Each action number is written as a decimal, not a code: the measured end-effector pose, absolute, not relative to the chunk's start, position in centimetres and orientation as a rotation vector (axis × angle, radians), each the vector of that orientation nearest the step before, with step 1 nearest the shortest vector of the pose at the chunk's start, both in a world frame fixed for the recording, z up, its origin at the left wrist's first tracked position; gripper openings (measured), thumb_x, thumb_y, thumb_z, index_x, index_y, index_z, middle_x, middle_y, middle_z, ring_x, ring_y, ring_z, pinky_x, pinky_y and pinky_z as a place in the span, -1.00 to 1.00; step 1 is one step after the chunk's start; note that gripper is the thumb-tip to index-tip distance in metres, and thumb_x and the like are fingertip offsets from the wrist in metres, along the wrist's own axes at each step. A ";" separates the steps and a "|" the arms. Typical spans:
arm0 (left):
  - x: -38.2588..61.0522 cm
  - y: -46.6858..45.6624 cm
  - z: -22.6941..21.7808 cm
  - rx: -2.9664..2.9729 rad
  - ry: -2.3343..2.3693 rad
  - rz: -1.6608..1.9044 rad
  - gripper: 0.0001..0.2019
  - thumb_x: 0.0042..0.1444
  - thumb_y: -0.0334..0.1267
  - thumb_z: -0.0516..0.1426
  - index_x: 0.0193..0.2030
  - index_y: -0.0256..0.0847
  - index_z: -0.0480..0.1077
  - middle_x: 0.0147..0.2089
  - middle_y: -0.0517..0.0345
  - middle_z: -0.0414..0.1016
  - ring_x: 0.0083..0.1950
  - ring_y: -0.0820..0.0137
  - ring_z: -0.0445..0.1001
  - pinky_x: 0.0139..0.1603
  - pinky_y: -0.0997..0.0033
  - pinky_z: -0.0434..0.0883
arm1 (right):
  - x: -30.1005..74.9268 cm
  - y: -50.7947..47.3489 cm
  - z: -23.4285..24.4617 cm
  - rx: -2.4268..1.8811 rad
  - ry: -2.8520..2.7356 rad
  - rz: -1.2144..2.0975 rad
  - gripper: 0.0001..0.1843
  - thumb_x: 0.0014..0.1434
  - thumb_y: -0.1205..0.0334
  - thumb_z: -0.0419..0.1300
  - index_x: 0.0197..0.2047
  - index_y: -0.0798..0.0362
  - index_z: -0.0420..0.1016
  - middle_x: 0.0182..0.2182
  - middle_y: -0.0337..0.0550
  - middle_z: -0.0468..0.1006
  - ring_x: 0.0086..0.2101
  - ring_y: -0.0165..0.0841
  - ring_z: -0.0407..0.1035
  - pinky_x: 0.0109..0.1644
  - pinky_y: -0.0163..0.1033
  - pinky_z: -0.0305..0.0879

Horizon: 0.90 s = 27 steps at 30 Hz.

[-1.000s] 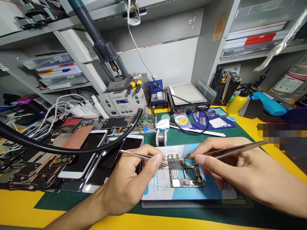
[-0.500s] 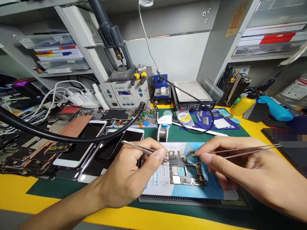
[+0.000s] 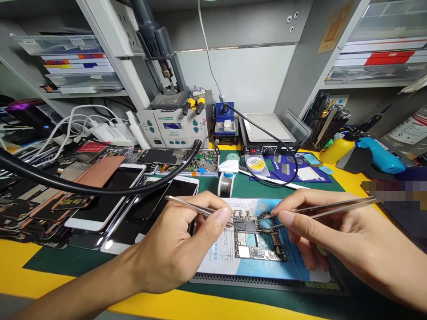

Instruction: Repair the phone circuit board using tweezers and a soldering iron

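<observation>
A phone circuit board (image 3: 253,252) with a cut-out middle lies on a blue and white sheet (image 3: 230,266). My left hand (image 3: 187,242) is closed on a pair of metal tweezers (image 3: 187,203), whose tips reach the board's upper left, by a dark square chip (image 3: 247,226). From the other side my right hand (image 3: 320,226) pinches a second pair of tweezers (image 3: 347,208). Its tips come in over the upper part of the board near the same chip. Whether either pair of tips grips the chip is too small to tell.
A solder spool (image 3: 226,184) stands behind the sheet. Phones and parts (image 3: 100,200) are piled at the left, crossed by a black hose (image 3: 83,189) from the hot-air station (image 3: 173,129). A hot plate (image 3: 267,131) and a yellow bottle (image 3: 336,149) stand at the back right.
The right tweezers have tilted and turned slightly, their rear end shifting left. My left hand and the board stay almost where they were. The view has shifted a little.
</observation>
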<state>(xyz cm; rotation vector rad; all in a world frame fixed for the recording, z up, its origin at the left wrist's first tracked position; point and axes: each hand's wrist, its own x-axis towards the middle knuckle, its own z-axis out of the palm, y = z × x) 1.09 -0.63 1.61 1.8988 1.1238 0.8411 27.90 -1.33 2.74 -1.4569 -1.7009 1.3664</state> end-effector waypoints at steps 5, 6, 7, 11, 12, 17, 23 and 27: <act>1.1 -0.7 1.5 1.889 1.129 0.827 -0.62 0.44 -0.01 0.04 -0.15 -0.23 0.55 -0.28 0.08 0.62 -0.39 0.41 0.44 -0.44 0.39 0.26 | 27.9 -1.2 2.7 -1.463 -1.666 1.421 -0.54 0.29 -0.28 0.29 -0.33 -0.04 0.55 -0.65 -0.24 0.52 -0.64 -0.35 0.36 -0.60 -0.33 0.29; 1.1 -0.7 1.5 1.886 1.130 0.828 -0.62 0.44 -0.01 0.04 -0.15 -0.23 0.55 -0.28 0.08 0.62 -0.39 0.41 0.44 -0.44 0.39 0.26 | 27.9 -1.2 2.7 -1.463 -1.668 1.424 -0.54 0.29 -0.29 0.29 -0.32 -0.04 0.56 -0.65 -0.24 0.52 -0.64 -0.34 0.36 -0.61 -0.33 0.28; 1.1 -0.7 1.5 1.884 1.128 0.831 -0.63 0.43 -0.01 0.05 -0.16 -0.23 0.55 -0.29 0.09 0.62 -0.39 0.41 0.43 -0.44 0.39 0.26 | 28.0 -1.1 2.7 -1.461 -1.671 1.426 -0.53 0.30 -0.29 0.28 -0.31 -0.04 0.56 -0.65 -0.24 0.52 -0.64 -0.34 0.37 -0.60 -0.33 0.29; 1.1 -0.7 1.5 1.877 1.127 0.840 -0.63 0.43 -0.01 0.05 -0.19 -0.22 0.54 -0.31 0.09 0.60 -0.36 0.38 0.48 -0.44 0.39 0.26 | 28.0 -1.3 2.6 -1.456 -1.675 1.433 -0.51 0.34 -0.31 0.22 -0.28 -0.03 0.57 -0.64 -0.24 0.51 -0.65 -0.36 0.37 -0.59 -0.34 0.31; 1.1 -0.7 1.5 1.876 1.129 0.838 -0.63 0.42 -0.01 0.05 -0.20 -0.22 0.53 -0.32 0.09 0.59 -0.34 0.37 0.50 -0.44 0.40 0.26 | 27.9 -1.3 2.6 -1.457 -1.668 1.426 -0.50 0.33 -0.31 0.23 -0.29 -0.02 0.57 -0.64 -0.24 0.51 -0.65 -0.36 0.36 -0.60 -0.34 0.30; 1.1 -0.8 1.6 1.882 1.133 0.830 -0.64 0.42 -0.03 0.05 -0.23 -0.21 0.52 -0.35 0.11 0.55 -0.34 0.37 0.49 -0.44 0.40 0.25 | 27.5 -1.8 2.8 -1.459 -1.662 1.273 -0.53 0.29 -0.27 0.29 -0.35 -0.02 0.58 -0.63 -0.25 0.49 -0.63 -0.37 0.39 -0.59 -0.37 0.28; 1.2 -0.7 1.6 1.880 1.124 0.859 -0.63 0.42 -0.03 0.05 -0.29 -0.21 0.50 -0.34 0.11 0.56 -0.39 0.40 0.44 -0.45 0.40 0.24 | 27.8 -1.6 2.8 -1.488 -1.771 1.256 -0.49 0.32 -0.32 0.22 -0.33 -0.04 0.59 -0.60 -0.21 0.52 -0.59 -0.32 0.42 -0.59 -0.33 0.31; 1.2 -0.6 1.6 1.883 1.115 0.868 -0.64 0.43 -0.03 0.05 -0.29 -0.20 0.49 -0.26 0.07 0.62 -0.34 0.38 0.49 -0.44 0.39 0.25 | 28.1 -1.5 2.6 -1.491 -1.781 1.241 -0.49 0.33 -0.31 0.21 -0.33 -0.04 0.61 -0.58 -0.19 0.54 -0.58 -0.31 0.41 -0.60 -0.32 0.29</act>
